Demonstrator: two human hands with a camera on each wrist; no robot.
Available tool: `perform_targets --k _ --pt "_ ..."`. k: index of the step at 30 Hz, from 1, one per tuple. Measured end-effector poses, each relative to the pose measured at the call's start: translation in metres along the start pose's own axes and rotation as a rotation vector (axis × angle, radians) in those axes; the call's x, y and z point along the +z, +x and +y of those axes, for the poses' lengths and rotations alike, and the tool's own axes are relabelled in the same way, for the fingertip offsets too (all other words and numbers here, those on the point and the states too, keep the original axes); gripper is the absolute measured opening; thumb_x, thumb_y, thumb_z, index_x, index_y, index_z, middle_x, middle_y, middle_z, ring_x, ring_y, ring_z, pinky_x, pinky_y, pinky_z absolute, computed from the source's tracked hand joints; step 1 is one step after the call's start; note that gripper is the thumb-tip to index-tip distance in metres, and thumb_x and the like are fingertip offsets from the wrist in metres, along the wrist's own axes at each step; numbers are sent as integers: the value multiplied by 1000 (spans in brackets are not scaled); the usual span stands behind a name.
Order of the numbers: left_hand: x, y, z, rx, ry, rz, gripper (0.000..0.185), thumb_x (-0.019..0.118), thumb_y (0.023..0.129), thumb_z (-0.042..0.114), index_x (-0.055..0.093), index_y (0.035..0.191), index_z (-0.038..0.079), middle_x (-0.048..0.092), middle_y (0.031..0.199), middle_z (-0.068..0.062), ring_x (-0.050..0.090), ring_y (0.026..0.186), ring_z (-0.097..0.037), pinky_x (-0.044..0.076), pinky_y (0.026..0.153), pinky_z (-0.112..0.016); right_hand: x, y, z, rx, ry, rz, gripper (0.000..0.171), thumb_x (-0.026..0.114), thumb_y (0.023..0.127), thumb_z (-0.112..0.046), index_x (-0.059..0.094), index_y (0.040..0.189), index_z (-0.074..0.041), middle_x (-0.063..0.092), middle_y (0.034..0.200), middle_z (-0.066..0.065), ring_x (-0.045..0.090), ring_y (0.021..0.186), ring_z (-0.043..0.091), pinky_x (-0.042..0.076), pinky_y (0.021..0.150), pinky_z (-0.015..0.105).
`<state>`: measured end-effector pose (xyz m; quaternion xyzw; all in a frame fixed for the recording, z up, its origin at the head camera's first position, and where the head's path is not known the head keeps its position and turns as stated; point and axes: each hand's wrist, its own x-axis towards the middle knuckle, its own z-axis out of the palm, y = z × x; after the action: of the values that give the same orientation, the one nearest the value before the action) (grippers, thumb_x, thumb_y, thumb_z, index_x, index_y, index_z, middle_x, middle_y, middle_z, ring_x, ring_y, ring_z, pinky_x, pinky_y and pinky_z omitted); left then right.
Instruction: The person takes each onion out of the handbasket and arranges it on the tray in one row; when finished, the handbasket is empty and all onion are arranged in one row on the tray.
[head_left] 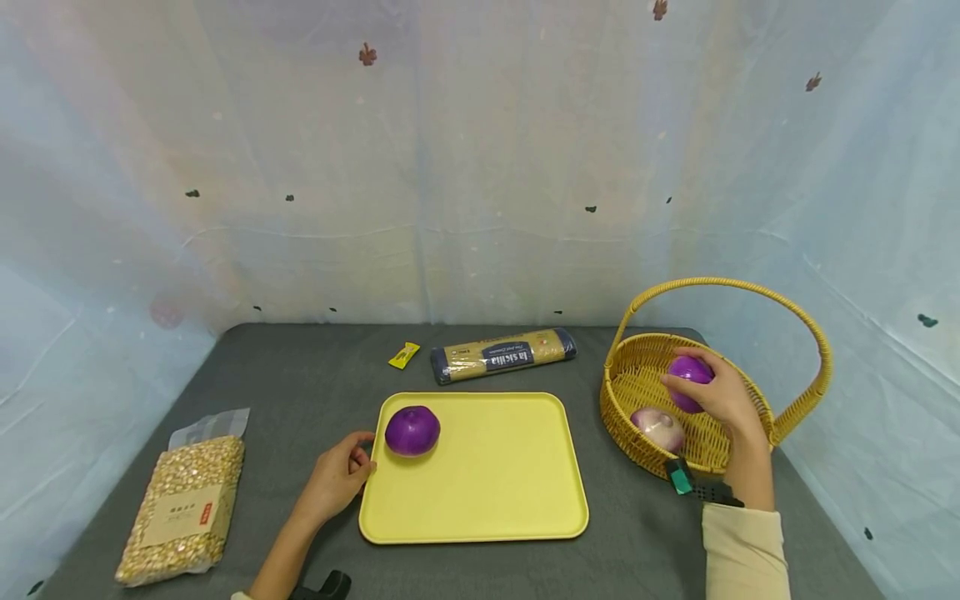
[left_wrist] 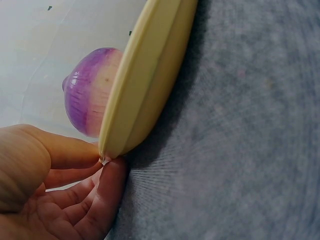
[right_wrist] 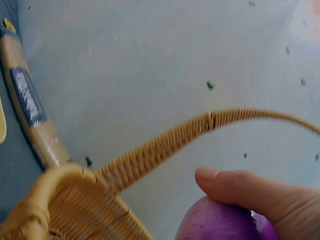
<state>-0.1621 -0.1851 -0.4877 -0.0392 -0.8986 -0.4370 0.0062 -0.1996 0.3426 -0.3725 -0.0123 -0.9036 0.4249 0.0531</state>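
Note:
A yellow tray (head_left: 480, 475) lies on the table, a purple onion (head_left: 412, 431) on its upper left part. The left hand (head_left: 339, 475) pinches the tray's left edge between thumb and fingers, as the left wrist view also shows at the tray rim (left_wrist: 137, 90). Over the wicker basket (head_left: 622, 421), the right hand (head_left: 716, 392) grips a second purple onion (head_left: 688, 383). In the right wrist view the thumb lies along that onion (right_wrist: 215, 222). Another, paler onion (head_left: 658, 429) rests inside the basket, below the right hand.
The basket's tall arched handle (head_left: 731, 283) rises behind and right of the right hand. A pasta packet (head_left: 504, 356) and a small yellow sachet (head_left: 404, 356) lie behind the tray. At the left stands a bag of corn kernels (head_left: 183, 508). A pale curtain (head_left: 480, 167) hangs behind the table.

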Motion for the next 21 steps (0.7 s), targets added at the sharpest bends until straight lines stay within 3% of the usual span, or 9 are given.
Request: perform_targets --k 7,14,21 --pt "0 -1 1 -3 1 1 36 64 84 0 55 120 -2 53 74 -3 49 55 -10 42 50 -23 7 -5 -20 -89 43 31 60 70 84 -30 45 131 -5 44 124 23 47 105 35 49 68 29" --pt "0 -1 1 -1 -3 1 37 64 84 0 55 120 -2 53 75 -3 49 56 -10 42 50 -23 17 -10 -37 -155 60 34 56 72 83 -25 48 131 -8 46 124 15 49 100 27 50 67 26" --pt "-1 -1 0 4 10 -1 36 64 84 1 55 119 -2 53 74 -2 48 55 -9 42 50 -23 25 -13 -51 -169 80 31 57 72 82 -25 48 132 -9 47 125 14 47 103 27 50 68 26"
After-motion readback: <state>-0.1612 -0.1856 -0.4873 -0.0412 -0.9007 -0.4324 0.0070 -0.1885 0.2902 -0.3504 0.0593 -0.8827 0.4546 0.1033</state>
